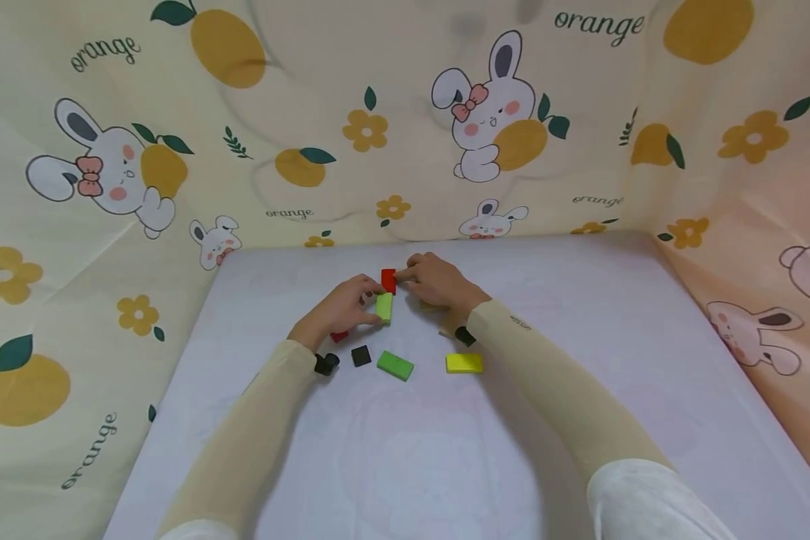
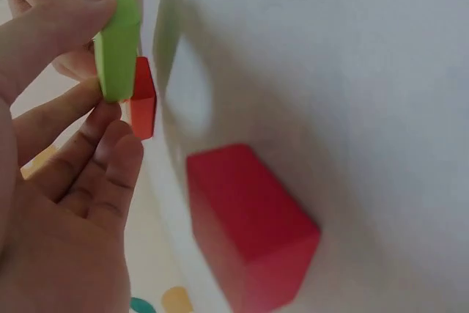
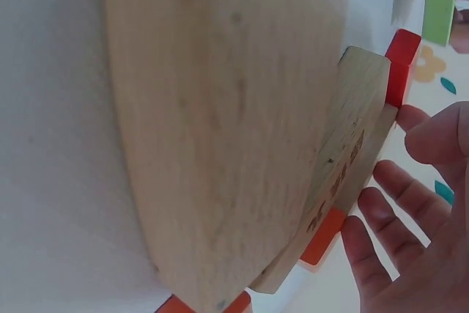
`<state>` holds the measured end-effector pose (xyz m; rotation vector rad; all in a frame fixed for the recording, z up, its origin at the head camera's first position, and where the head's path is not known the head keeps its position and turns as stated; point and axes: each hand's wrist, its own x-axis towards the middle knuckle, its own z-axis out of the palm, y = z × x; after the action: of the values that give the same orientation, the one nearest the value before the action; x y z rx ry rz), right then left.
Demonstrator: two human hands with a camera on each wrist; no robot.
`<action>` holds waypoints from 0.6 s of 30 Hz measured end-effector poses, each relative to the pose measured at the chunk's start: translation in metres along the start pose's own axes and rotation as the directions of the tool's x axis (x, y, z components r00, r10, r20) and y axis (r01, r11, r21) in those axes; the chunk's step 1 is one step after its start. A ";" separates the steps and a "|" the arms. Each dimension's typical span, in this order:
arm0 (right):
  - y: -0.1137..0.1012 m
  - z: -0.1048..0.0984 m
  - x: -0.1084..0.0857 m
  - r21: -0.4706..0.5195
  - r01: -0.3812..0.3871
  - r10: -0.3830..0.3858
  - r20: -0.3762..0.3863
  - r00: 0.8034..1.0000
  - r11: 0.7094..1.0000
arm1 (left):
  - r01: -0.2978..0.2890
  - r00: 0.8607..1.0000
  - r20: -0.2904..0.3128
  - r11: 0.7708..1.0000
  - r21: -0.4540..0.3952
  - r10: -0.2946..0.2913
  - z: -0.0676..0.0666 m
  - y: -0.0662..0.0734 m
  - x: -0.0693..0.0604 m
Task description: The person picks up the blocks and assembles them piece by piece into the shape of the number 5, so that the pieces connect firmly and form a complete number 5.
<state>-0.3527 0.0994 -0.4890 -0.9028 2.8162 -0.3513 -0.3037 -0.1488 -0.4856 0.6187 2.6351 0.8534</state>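
Observation:
My left hand [image 1: 337,309] pinches a light green block [image 1: 384,308] between thumb and fingertips. In the left wrist view this block [image 2: 117,45] is held above the table, its shadow beside it. A red block [image 1: 388,281] stands just behind it. My right hand [image 1: 442,283] reaches in from the right, its index fingertip at that red block. In the right wrist view its fingers lie, loosely bent, along a row with the red block [image 3: 398,71], a printed wooden block [image 3: 359,100] and an orange block [image 3: 322,237]. A large wooden block [image 3: 227,108] is close to that camera.
Nearer the front lie a black block [image 1: 361,355], a green block [image 1: 395,366] and a yellow block [image 1: 463,364]. Another red block [image 2: 249,218] lies beneath my left wrist. Patterned cloth [image 1: 405,165] rises behind the white table [image 1: 405,465].

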 end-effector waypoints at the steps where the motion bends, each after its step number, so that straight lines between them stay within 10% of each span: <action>1: 0.000 0.000 0.000 -0.003 0.001 -0.001 0.001 1.000 1.000 | 0.009 1.000 -0.009 1.000 -0.013 -0.009 0.001 0.000 0.001; 18: 0.000 0.003 0.002 0.023 -0.025 0.026 -0.007 1.000 0.999 | 0.042 0.997 -0.058 0.989 -0.138 -0.051 0.014 -0.003 0.013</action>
<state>-0.3534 0.0983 -0.4925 -0.8619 2.8219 -0.3837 -0.3101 -0.1386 -0.5000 0.5015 2.6062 1.0448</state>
